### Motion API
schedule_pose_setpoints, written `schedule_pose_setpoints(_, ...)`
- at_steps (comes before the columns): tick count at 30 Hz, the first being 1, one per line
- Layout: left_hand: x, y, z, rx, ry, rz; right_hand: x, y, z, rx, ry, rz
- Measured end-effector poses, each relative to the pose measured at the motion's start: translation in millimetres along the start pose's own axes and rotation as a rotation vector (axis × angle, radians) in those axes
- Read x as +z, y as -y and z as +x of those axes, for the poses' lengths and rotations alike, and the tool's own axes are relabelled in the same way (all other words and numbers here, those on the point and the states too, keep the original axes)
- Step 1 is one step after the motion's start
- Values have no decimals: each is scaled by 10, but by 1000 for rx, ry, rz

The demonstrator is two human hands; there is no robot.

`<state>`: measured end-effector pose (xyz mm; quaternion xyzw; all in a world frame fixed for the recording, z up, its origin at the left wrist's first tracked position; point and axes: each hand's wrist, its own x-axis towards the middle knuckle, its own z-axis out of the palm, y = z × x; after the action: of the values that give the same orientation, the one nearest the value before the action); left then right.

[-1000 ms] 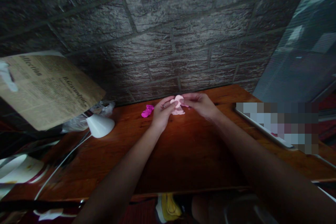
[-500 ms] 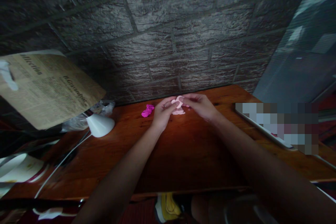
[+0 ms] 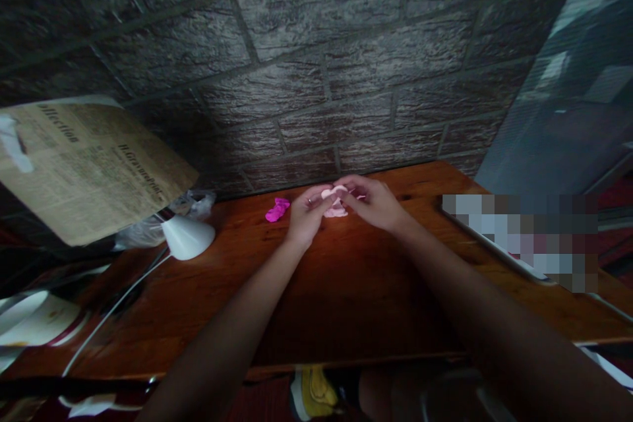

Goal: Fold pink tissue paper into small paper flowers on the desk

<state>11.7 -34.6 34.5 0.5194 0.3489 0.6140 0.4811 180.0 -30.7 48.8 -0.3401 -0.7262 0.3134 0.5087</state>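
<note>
My left hand (image 3: 304, 216) and my right hand (image 3: 374, 203) meet near the back of the wooden table (image 3: 341, 290). Between them they pinch a pale pink piece of modelling clay (image 3: 339, 189) with rounded lobes, thumbs pressed on its near side. The fingers hide part of it. Just below, a second pale pink lump (image 3: 336, 213) rests on the tabletop. To the left of my left hand lies a crumpled bright magenta lump (image 3: 277, 210). A small darker pink bit by the right fingers is mostly hidden.
At the left stand a white cone-shaped lamp base (image 3: 188, 239) with a cord, a printed paper shade (image 3: 93, 165) and a white cup-like container (image 3: 39, 320). A blurred-out device (image 3: 519, 244) lies at the right. A brick-patterned wall (image 3: 316, 92) rises behind the table.
The pale pink clay has turned and dropped slightly between the fingers, showing less of its face. My right thumb has shifted down and left over it. Other objects stay put.
</note>
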Motion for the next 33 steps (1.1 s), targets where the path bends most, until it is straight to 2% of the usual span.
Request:
schedule_pose_setpoints(7,12,34,14,-54,22,-77,29,-46,4,74,-2,192)
schedule_pose_setpoints(11,11,1,12,-109,35,-171,2,-37,7,91,43,233)
schedule_pose_setpoints(16,5,-50,18,-182,-17,-234,-91,16,-10,-112,165,7)
schedule_pose_setpoints(20,39,-79,8,-187,-48,-260,-107,34,-18,-295,59,-231)
schedule_pose_setpoints(23,68,-96,-11,-181,-54,-254,-80,40,-13,-377,56,-296)
schedule_pose_setpoints(26,72,-102,-24,-177,-55,-230,-49,52,-9,-398,78,-316)
schedule_pose_setpoints(33,36,-82,-20,-196,-24,-196,-37,71,-20,-298,22,-383)
